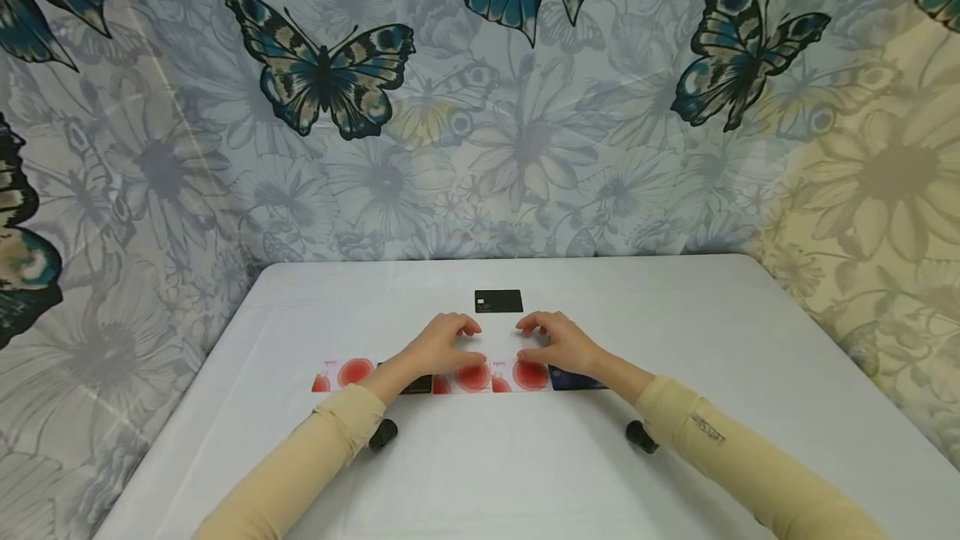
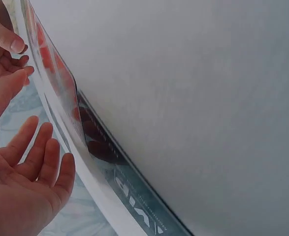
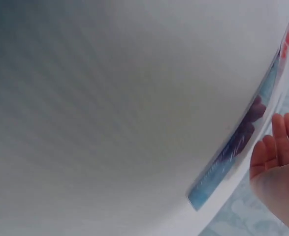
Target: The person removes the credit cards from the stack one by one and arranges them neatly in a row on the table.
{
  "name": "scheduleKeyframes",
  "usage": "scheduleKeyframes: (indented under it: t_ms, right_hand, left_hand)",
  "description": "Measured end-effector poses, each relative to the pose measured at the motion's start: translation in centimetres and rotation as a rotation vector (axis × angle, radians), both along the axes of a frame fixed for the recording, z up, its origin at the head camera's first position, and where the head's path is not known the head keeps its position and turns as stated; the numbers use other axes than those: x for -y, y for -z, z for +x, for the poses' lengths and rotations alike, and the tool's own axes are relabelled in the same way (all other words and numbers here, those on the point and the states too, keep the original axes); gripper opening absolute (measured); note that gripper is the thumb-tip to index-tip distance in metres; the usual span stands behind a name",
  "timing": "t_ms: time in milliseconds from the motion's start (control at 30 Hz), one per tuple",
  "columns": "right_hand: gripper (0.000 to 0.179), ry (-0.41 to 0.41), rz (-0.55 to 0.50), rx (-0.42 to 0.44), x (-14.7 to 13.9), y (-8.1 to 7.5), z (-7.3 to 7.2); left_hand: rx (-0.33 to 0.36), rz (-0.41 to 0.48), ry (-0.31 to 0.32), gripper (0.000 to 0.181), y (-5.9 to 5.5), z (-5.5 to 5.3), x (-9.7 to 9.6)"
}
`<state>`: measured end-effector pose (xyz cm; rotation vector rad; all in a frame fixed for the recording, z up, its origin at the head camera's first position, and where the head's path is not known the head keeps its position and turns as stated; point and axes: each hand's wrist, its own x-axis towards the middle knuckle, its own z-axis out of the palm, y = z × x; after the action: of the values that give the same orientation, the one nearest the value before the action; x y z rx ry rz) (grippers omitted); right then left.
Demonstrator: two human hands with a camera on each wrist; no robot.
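My left hand (image 1: 444,343) is held over a row of flat cards with its fingers loosely bent and nothing between them. Opposite it, my right hand (image 1: 561,342) hovers in the same way, a short gap between the two hands. The row holds a white card with red fruit (image 1: 354,373), a black VIP card (image 2: 134,196) partly behind my left wrist, two more fruit cards (image 1: 471,379), and a blue card (image 3: 218,174) partly covered by my right hand. Just beyond my fingertips lies another black VIP card (image 1: 498,302).
The white table (image 1: 480,473) reaches to a wall covering (image 1: 525,148) printed with butterflies and flowers. A small black cylindrical thing (image 1: 383,435) shows by the left wrist, and a similar black piece (image 1: 641,437) by the right.
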<state>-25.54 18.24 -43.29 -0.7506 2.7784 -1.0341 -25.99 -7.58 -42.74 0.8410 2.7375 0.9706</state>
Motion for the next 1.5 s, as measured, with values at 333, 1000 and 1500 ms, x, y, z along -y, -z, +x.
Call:
scheduleKeyframes:
  t_ms: [333, 1000, 1500]
  right_hand:
    - [0.046, 0.021, 0.05, -0.023, 0.0, -0.2, -2.8]
    - [0.05, 0.154, 0.079, 0.012, 0.4, -0.1, -6.3]
    - [0.053, 0.154, 0.144, 0.016, 0.6, -0.2, -7.8]
  left_hand:
    - [-0.031, -0.032, -0.049, 0.043, -0.3, -2.4, -0.5]
    - [-0.062, -0.065, -0.172, 0.043, 0.7, -6.0, -1.1]
    - [-0.019, -0.157, -0.238, 0.049, 0.6, -7.5, -1.7]
